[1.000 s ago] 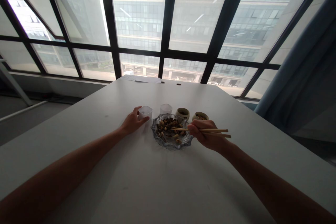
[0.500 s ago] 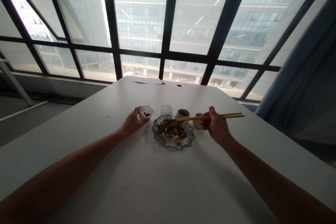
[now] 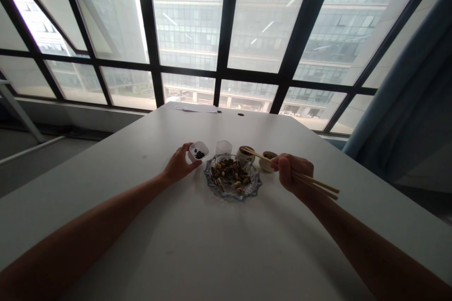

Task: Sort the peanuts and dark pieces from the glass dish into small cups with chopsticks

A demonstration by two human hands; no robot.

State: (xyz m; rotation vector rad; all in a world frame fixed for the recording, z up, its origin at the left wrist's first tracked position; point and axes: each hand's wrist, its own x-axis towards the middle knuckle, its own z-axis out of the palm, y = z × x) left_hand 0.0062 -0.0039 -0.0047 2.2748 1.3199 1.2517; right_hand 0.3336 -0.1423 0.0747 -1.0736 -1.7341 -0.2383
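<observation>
My left hand point(image 3: 181, 163) is closed round the side of a small translucent plastic cup point(image 3: 193, 150) with several dark seeds point(image 3: 199, 154) in it. Between my hands sits a scalloped glass dish point(image 3: 229, 195) of mixed nuts and seeds point(image 3: 231, 171). Held in my right hand point(image 3: 293, 169) is a pair of wooden chopsticks point(image 3: 261, 155), their tips over the mouth of a small round cup point(image 3: 246, 156) behind the dish; whether the tips grip anything is too small to tell. Close to my right fingers stands a second round cup point(image 3: 265, 165).
Another translucent plastic cup point(image 3: 223, 146) stands just behind the dish. Papers point(image 3: 192, 107) lie at the far edge of the white table point(image 3: 197, 249), below tall windows. A blue curtain point(image 3: 399, 89) hangs on the right.
The chopstick tips have moved from over the glass dish to the round cup behind it, and my right hand has turned. More dark seeds show in the left plastic cup, which is tilted slightly differently.
</observation>
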